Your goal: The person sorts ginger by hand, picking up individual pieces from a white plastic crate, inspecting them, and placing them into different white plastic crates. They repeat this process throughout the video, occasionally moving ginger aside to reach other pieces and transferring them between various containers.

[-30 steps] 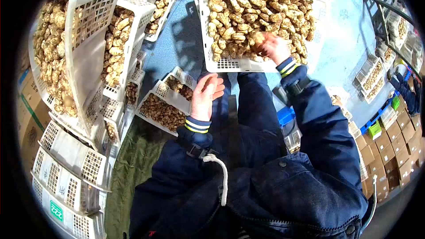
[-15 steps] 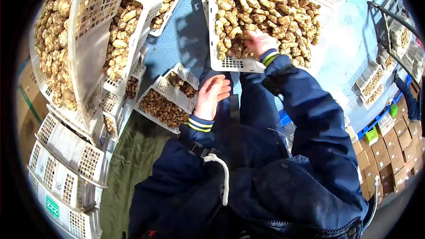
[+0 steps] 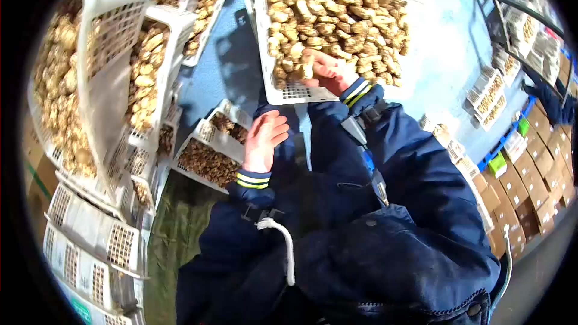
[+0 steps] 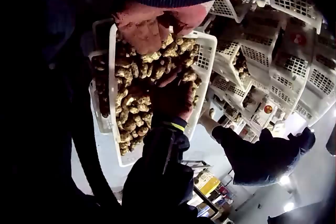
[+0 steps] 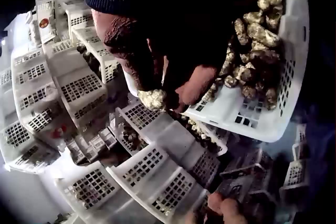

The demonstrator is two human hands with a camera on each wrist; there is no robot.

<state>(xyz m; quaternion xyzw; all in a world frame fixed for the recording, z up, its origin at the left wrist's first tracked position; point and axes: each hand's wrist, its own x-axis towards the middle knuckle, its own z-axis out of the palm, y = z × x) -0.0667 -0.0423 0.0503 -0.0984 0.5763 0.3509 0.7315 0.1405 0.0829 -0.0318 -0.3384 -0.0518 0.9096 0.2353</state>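
Observation:
In the head view, a white plastic crate (image 3: 269, 87) holds many knobbly, pale-brown, mushroom-like pieces (image 3: 337, 21). Over its near left part my right hand (image 3: 332, 73) pinches one such piece (image 3: 307, 67) between thumb and fingers. The right wrist view shows this whitish, brown-patched piece (image 5: 153, 99) at the fingertips. My left hand (image 3: 262, 143) is held just short of the crate's near side, palm up, fingers loosely extended and nothing in it. From the left wrist camera, the left hand (image 4: 152, 22) overlaps the crate's end, and the right hand appears dark over the pieces.
Stacked white crates (image 3: 123, 138) full of similar pieces rise on my left. A smaller crate of darker pieces (image 3: 208, 162) lies beside my left forearm. Cardboard boxes (image 3: 530, 186) are piled at the right, near a dark metal frame (image 3: 512, 9). The floor (image 3: 223, 54) is blue.
My right hand went down among the pieces, then came up toward the crate's near left part with one pinched in its fingers. My left hand stays palm up near the crate.

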